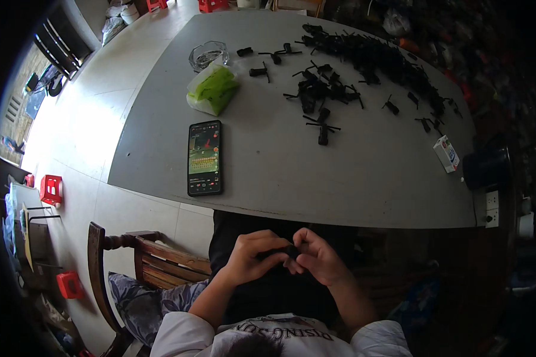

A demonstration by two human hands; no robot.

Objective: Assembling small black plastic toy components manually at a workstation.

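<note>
Over my lap, just off the near edge of the grey table (280,184), my two hands meet. A small black part (291,251) sits between them, mostly covered by fingers, its exact kind unclear. My left hand (257,254) is closed around it with thumb and fingers. On its other side, the fingers of my right hand (318,257) pinch close against it. Loose black plastic pieces with thin arms (318,89) lie scattered on the table, and a large heap of similar black pieces (375,56) stretches along the far right.
A phone with a lit screen (204,157) lies on the table's left side. Beyond it are a white and green plastic bag (213,89) and a glass ashtray (208,55). A small white carton (445,153) rests near the right edge. A wooden bench (167,259) stands below left.
</note>
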